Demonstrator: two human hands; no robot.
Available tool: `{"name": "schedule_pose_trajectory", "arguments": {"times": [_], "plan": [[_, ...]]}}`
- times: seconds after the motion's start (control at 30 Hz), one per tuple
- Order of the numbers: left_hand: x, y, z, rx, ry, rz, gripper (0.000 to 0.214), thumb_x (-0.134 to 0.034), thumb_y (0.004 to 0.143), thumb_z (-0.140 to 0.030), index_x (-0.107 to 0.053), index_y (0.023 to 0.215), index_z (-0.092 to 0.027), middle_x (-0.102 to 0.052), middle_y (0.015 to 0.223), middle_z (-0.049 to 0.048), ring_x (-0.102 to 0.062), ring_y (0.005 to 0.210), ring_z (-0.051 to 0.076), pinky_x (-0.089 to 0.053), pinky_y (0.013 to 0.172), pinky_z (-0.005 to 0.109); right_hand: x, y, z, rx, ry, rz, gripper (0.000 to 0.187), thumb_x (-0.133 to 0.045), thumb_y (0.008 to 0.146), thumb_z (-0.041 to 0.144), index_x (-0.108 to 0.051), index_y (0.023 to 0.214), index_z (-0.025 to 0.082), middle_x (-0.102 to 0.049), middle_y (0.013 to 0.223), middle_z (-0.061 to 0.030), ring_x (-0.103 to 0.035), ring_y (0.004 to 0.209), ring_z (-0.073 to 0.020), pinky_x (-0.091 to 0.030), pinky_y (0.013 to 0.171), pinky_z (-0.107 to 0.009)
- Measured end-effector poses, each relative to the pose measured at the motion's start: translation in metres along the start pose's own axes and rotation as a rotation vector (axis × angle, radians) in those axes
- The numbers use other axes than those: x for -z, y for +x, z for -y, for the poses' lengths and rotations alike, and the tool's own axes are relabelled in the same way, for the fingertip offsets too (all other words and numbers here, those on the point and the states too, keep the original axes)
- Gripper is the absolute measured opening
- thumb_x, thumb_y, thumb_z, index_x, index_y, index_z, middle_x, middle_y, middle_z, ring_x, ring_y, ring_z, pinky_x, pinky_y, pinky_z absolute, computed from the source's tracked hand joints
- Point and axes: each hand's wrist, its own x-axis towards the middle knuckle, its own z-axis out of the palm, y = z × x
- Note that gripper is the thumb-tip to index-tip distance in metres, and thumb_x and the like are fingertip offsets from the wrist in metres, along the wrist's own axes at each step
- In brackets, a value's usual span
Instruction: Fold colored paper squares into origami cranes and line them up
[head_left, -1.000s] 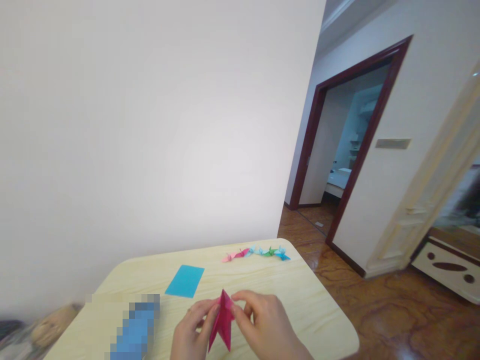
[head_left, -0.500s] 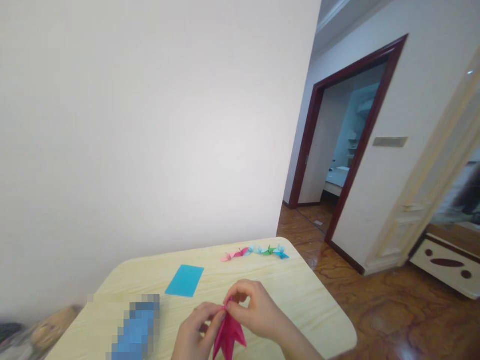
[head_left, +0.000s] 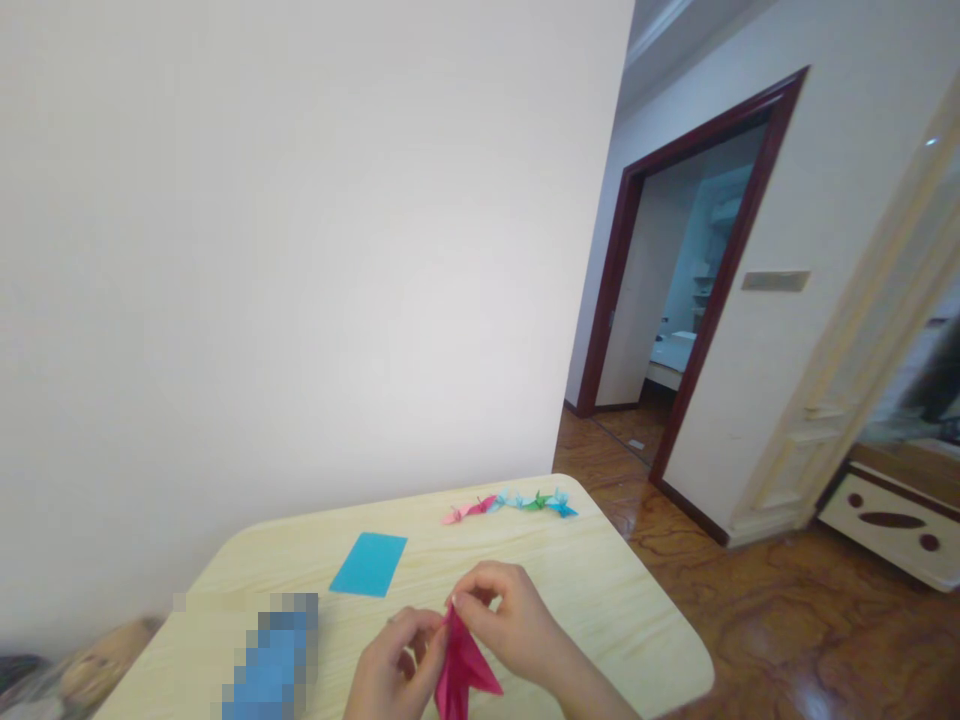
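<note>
A dark pink piece of folded origami paper (head_left: 463, 670) hangs between my hands above the near part of the table, its pointed flaps facing down. My left hand (head_left: 401, 660) pinches its left edge near the top. At the upper tip, the thumb and forefinger of my right hand (head_left: 504, 615) are closed on the same paper. A flat blue sheet of paper (head_left: 369, 564) lies beyond my left hand. Farther back, several small folded paper cranes (head_left: 517, 503) in pink, light blue, green and blue form a row.
The pale wood-grain table (head_left: 600, 590) has rounded corners and stands against a white wall (head_left: 300, 250). A blurred-out blue object (head_left: 271, 665) is at its left front. To the right are a doorway (head_left: 675, 260) and a low cabinet (head_left: 892, 520).
The pink paper has turned slightly, so its flaps spread more to the right and show a broader face. Both hands stay nearly in place, still pinching it.
</note>
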Motion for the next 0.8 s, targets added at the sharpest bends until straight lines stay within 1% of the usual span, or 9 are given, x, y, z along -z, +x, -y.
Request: {"name": "schedule_pose_trajectory", "arguments": {"times": [0.1,0.13,0.23,0.33,0.43,0.63,0.8], "plan": [[0.0003,0.0005,0.0,0.012,0.007,0.002,0.023,-0.055,0.076,-0.04,-0.065,0.073,-0.02,-0.065,0.061,-0.0003,-0.06,0.054,0.015,-0.044,0.047,0.021,0.0013,-0.0011,-0.0001,0.007,0.001,0.024,0.013,-0.056,0.074,0.019,-0.069,0.074,0.015,-0.066,0.068,-0.0025,-0.059,0.065,-0.0135,-0.044,0.06,-0.021],[0.0003,0.0004,0.0002,0.014,0.009,0.001,0.024,-0.054,0.077,-0.041,-0.065,0.073,-0.02,-0.065,0.061,-0.0002,-0.06,0.054,0.015,-0.045,0.048,0.021,0.0018,-0.0014,0.0,0.011,0.001,0.037,0.011,-0.06,0.072,0.021,-0.069,0.075,0.016,-0.067,0.07,-0.0023,-0.06,0.066,-0.0137,-0.044,0.061,-0.021],[-0.0001,-0.0005,0.0004,0.008,0.022,-0.001,0.025,-0.054,0.076,-0.043,-0.065,0.073,-0.02,-0.064,0.06,-0.0001,-0.059,0.054,0.015,-0.045,0.048,0.021,0.0021,-0.0016,-0.0002,0.017,-0.019,0.048,0.01,-0.068,0.065,0.021,-0.069,0.074,0.016,-0.066,0.07,-0.0014,-0.06,0.067,-0.0138,-0.044,0.063,-0.022],[-0.0002,-0.0013,0.0002,-0.002,0.037,0.003,0.028,-0.054,0.076,-0.046,-0.065,0.072,-0.021,-0.064,0.061,0.0001,-0.059,0.054,0.015,-0.045,0.048,0.021,0.0005,-0.0012,-0.0019,-0.002,-0.025,0.031,0.006,-0.065,0.067,0.019,-0.069,0.071,0.016,-0.065,0.068,-0.0015,-0.059,0.066,-0.0138,-0.045,0.063,-0.022],[0.0002,-0.0011,0.0002,-0.016,0.044,-0.001,0.028,-0.054,0.076,-0.047,-0.064,0.071,-0.021,-0.065,0.061,-0.0001,-0.058,0.053,0.014,-0.045,0.048,0.021,-0.0015,-0.0004,-0.0041,-0.025,-0.001,0.029,0.007,-0.063,0.068,0.018,-0.069,0.071,0.015,-0.066,0.068,-0.0022,-0.059,0.067,-0.0142,-0.045,0.063,-0.023],[0.0016,-0.0015,0.0012,-0.053,0.082,0.0,0.026,-0.053,0.078,-0.044,-0.064,0.072,-0.022,-0.064,0.062,0.0,-0.059,0.054,0.014,-0.045,0.048,0.021,-0.0024,0.0006,-0.0031,-0.062,0.05,0.024,0.008,-0.062,0.068,0.019,-0.069,0.07,0.015,-0.065,0.065,-0.0021,-0.058,0.063,-0.0136,-0.045,0.06,-0.022],[0.0029,-0.0003,0.0027,-0.089,0.142,0.014,0.026,-0.053,0.078,-0.043,-0.065,0.07,-0.022,-0.063,0.059,-0.0007,-0.057,0.052,0.014,-0.044,0.048,0.021,-0.0048,-0.0003,-0.0025,-0.082,0.032,-0.005,0.008,-0.062,0.067,0.017,-0.069,0.067,0.015,-0.064,0.063,-0.0015,-0.057,0.061,-0.013,-0.043,0.058,-0.021]]}}
